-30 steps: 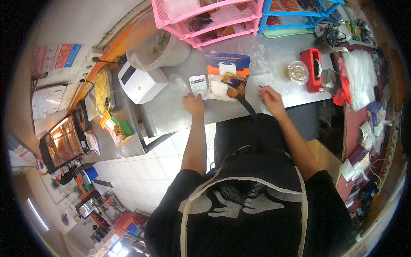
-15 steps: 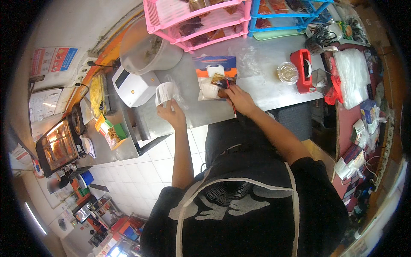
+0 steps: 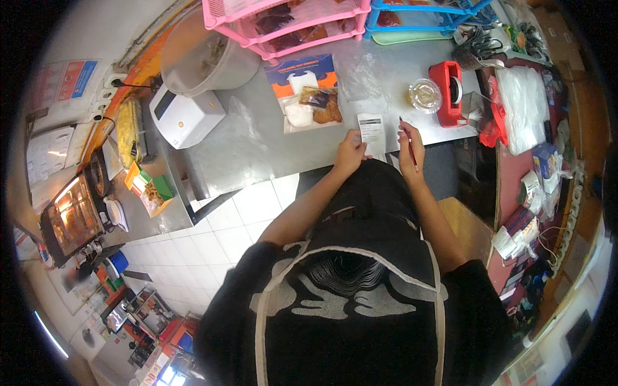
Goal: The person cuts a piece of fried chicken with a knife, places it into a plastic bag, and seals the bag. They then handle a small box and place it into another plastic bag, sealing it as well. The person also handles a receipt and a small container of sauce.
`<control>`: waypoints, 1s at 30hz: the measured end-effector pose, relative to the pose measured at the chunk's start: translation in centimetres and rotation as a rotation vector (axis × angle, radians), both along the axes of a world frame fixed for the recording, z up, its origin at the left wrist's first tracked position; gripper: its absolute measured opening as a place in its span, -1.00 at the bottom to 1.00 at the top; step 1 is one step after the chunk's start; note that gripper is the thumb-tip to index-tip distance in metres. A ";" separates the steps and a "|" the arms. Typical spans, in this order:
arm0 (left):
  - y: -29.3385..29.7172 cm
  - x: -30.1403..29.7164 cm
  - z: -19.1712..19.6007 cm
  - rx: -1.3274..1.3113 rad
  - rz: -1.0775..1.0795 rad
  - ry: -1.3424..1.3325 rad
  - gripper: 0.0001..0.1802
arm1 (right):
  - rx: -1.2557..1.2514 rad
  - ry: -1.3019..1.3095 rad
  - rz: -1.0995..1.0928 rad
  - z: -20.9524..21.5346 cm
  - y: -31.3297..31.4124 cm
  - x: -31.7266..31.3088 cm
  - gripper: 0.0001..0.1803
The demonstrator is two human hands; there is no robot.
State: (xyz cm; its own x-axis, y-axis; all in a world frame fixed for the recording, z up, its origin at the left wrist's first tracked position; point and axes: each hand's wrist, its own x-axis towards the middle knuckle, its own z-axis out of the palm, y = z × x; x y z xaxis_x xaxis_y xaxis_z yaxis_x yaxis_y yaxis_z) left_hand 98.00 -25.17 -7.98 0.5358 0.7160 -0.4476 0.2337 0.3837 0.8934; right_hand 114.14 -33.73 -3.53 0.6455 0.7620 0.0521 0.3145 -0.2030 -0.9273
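Note:
Near the front edge of the metal counter (image 3: pixel 251 154), my left hand (image 3: pixel 349 153) pinches the lower left side of a white printed receipt (image 3: pixel 372 130). Just right of it, my right hand (image 3: pixel 412 148) is closed around a slim dark red pen (image 3: pixel 412 154), tilted with its upper end toward the counter. To the left, beyond my left hand, lies a flat food pack with a blue and orange printed sheet (image 3: pixel 322 67). In it are a white wrapped lump (image 3: pixel 299 116), a brown fried piece (image 3: pixel 328 110) and a dark sachet (image 3: pixel 314 97).
A red tape dispenser (image 3: pixel 447 96) and a clear lidded cup (image 3: pixel 425 96) stand at the right. A white receipt printer (image 3: pixel 185 119) and a large clear tub (image 3: pixel 212 67) are at the left. Pink (image 3: pixel 222 24) and blue racks (image 3: pixel 412 27) line the back.
My left hand has brought the receipt rightward from beside the printer. My right hand has left the food pack and moved right with the pen. The view has shifted slightly.

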 end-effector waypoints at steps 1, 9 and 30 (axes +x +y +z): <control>-0.1 0.7 -0.5 -0.022 -0.008 0.107 -0.64 | -0.051 0.017 -0.005 -0.2 -0.5 0.0 -0.73; 1.0 2.0 -1.9 0.391 -0.245 0.455 -0.57 | -0.286 0.148 0.147 -1.6 0.0 -1.4 -0.84; 0.9 0.4 0.1 0.491 -0.169 0.380 -0.51 | -0.225 0.122 0.101 -1.4 5.4 1.9 -0.85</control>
State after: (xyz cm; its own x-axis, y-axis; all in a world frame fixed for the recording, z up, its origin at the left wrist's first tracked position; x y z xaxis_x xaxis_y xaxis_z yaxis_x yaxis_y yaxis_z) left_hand 98.36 -24.23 -7.87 0.5275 0.8055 -0.2701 0.5900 -0.1187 0.7986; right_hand 116.05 -28.30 -4.90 0.5563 0.8067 -0.1994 0.2325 -0.3816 -0.8946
